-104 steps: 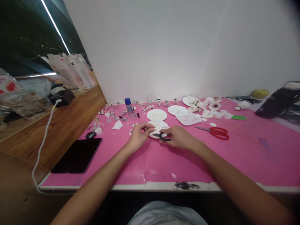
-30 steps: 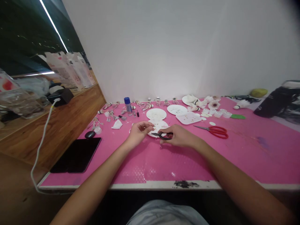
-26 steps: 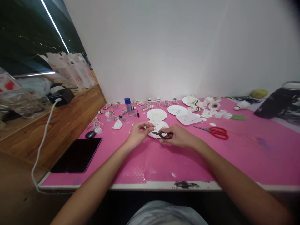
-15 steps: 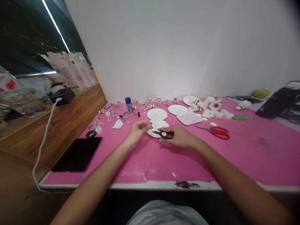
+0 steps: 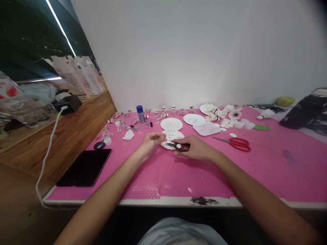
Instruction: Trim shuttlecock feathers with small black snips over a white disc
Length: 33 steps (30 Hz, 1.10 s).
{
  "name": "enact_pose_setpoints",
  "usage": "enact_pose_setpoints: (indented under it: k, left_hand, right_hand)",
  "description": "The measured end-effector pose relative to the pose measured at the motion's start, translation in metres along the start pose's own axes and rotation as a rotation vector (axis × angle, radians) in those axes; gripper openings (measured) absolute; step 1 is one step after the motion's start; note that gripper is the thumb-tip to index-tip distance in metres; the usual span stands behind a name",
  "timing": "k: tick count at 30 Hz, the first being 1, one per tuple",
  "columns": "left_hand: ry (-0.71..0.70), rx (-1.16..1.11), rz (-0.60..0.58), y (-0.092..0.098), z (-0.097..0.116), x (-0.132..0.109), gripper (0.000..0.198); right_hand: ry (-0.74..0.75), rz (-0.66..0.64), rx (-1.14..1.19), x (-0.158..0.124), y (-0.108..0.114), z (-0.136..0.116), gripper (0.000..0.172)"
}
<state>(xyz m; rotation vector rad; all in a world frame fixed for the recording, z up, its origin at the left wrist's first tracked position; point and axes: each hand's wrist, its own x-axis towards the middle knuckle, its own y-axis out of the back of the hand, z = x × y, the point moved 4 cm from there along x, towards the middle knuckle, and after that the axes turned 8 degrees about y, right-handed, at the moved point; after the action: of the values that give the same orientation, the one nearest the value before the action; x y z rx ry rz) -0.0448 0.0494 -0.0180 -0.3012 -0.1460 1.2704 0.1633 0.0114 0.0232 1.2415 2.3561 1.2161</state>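
Note:
My right hand [image 5: 195, 147] is wrapped round a pair of dark-handled pliers [image 5: 176, 145], whose jaws point left over a white paper plate [image 5: 176, 135]. Small bits lie scattered on that plate. At its left edge my left hand [image 5: 153, 141] is closed in a pinch, thumb against fingertips; whatever lies between them is too small to make out. A second white plate [image 5: 171, 124] sits just behind the first. To its right are another round plate [image 5: 194, 119] and a white tray [image 5: 206, 128], both with small pieces on them.
Red-handled scissors [image 5: 236, 143] lie at right, near small white cups [image 5: 239, 125] and shuttlecocks [image 5: 216, 114]. Several feather figures stand along the wall beside a blue-capped bottle [image 5: 140, 115]. A black tablet [image 5: 84, 167] lies front left; a dark bottle [image 5: 301, 110] leans at far right.
Almost nothing differs. Both hands stay over the near plate, the pliers still in my right hand; only a very slight shift shows.

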Motion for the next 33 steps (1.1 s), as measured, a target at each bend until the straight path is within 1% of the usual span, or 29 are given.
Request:
enact_pose_setpoints:
  k: [5,11,24,29,33]
  left_hand:
    - [0.004,0.006,-0.014,0.001,-0.002,0.001,0.041]
    - [-0.009,0.016,-0.033,0.002,-0.004,0.002,0.042]
    - [-0.027,0.075,-0.068,0.002,-0.005,0.003,0.042]
    - [-0.026,0.108,-0.082,-0.003,0.001,-0.002,0.043]
    - [-0.047,0.197,-0.079,-0.007,0.010,-0.007,0.043]
  right_hand:
    - [-0.003,0.013,0.014,-0.001,0.000,0.000,0.066]
    - [0.028,0.019,0.065,0.000,-0.002,-0.001,0.061]
    - [0.027,-0.013,0.125,0.001,-0.003,0.001,0.060]
    - [0.015,-0.032,0.134,0.001,-0.003,-0.001,0.063]
    - [0.042,-0.066,0.133,0.000,-0.004,-0.001,0.059]
